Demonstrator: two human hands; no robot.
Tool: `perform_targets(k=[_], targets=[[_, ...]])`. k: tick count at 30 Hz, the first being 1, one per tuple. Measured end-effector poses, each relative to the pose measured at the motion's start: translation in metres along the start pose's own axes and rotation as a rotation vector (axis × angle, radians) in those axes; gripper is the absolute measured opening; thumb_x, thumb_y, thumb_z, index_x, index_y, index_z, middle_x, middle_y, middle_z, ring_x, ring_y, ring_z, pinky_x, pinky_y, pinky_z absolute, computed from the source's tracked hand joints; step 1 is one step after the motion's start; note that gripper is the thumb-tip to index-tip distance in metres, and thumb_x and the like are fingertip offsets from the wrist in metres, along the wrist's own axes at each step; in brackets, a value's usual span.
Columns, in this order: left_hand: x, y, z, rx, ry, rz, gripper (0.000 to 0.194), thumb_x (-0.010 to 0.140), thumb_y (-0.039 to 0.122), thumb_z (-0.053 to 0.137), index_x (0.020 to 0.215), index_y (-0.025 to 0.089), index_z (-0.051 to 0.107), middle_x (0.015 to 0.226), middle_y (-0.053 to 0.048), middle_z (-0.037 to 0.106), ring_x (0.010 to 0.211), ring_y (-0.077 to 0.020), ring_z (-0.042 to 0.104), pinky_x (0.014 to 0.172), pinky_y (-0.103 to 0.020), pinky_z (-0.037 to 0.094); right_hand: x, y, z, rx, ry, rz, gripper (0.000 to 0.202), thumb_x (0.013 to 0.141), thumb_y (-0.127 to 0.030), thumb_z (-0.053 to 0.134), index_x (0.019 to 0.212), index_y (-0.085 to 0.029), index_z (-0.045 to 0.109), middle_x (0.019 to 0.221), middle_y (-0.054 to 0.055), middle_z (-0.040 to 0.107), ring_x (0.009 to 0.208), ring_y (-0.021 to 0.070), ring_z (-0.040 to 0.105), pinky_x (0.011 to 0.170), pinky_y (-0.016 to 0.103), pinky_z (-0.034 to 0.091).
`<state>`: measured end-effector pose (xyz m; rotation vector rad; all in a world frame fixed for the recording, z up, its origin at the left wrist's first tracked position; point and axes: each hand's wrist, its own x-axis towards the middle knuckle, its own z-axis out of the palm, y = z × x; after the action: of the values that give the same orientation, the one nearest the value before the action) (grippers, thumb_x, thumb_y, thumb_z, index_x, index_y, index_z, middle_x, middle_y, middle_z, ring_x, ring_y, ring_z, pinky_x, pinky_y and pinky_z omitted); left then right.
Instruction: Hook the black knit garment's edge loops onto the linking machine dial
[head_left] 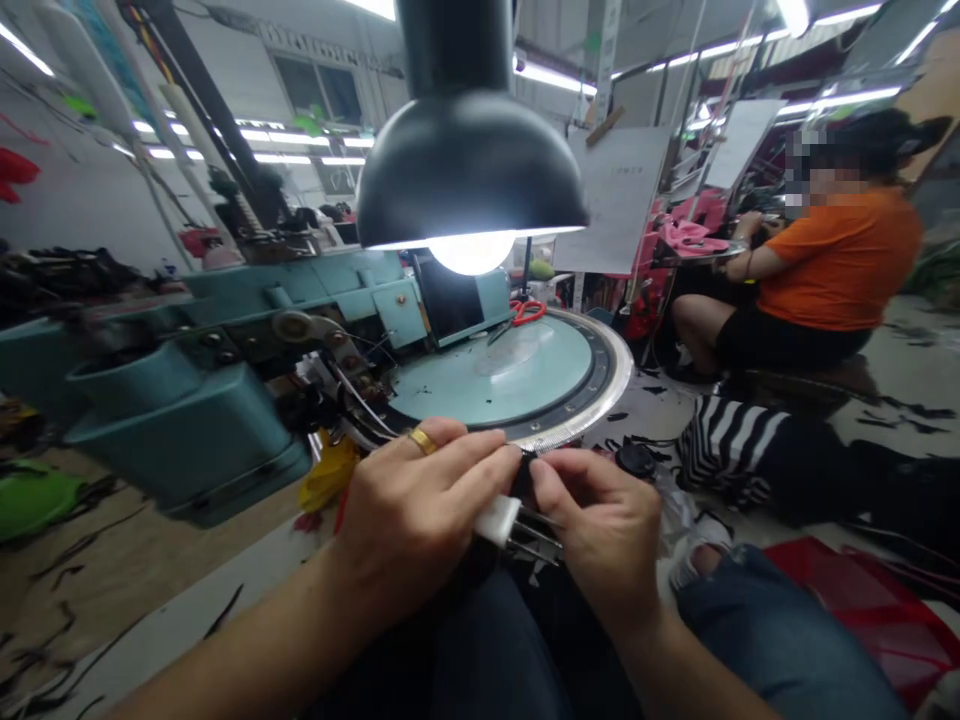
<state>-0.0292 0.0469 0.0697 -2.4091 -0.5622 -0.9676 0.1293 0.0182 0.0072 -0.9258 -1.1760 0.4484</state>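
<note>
Both hands meet at the near rim of a round dial [615,385], whose metal edge carries fine points. My left hand [420,500], with a gold ring, lies over the rim; its fingertips press on a small dark piece of fabric [526,475]. From the other side, my right hand [604,525] pinches the same fabric between thumb and forefinger. Beneath the hands sits a white block [497,522] with thin metal rods [536,546]; how it is fixed cannot be seen. My fingers hide most of the fabric.
A lit black lamp [472,180] hangs low over the dial. Teal machine housing [195,430] fills the left. Red-handled scissors [527,313] lie on the dial plate. At right are a seated person in orange [840,260], striped cloth [739,440] and a red basket [847,600].
</note>
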Motion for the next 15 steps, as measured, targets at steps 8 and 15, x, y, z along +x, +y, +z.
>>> perform_targets(k=[8, 15], targets=[[0.004, -0.001, 0.002, 0.057, 0.022, 0.087, 0.010, 0.092, 0.015, 0.061, 0.095, 0.013, 0.070, 0.090, -0.006, 0.075, 0.079, -0.0183, 0.067, 0.072, -0.030, 0.054, -0.002, 0.008, 0.009, 0.093, 0.013, 0.145, 0.018, 0.087, -0.030, 0.067, 0.076, -0.016, 0.073, 0.065, 0.000, 0.071, 0.055, 0.0128, 0.065, 0.055, 0.019, 0.053], [0.034, -0.015, -0.005, -0.098, -0.336, -0.198, 0.028, 0.079, 0.046, 0.077, 0.064, 0.022, 0.069, 0.063, 0.001, 0.067, 0.066, -0.0174, 0.063, 0.059, -0.026, 0.047, -0.002, 0.003, -0.018, -0.022, 0.018, -0.005, 0.020, 0.091, -0.033, 0.064, 0.079, -0.018, 0.072, 0.062, -0.002, 0.069, 0.053, 0.0119, 0.065, 0.052, 0.016, 0.051]])
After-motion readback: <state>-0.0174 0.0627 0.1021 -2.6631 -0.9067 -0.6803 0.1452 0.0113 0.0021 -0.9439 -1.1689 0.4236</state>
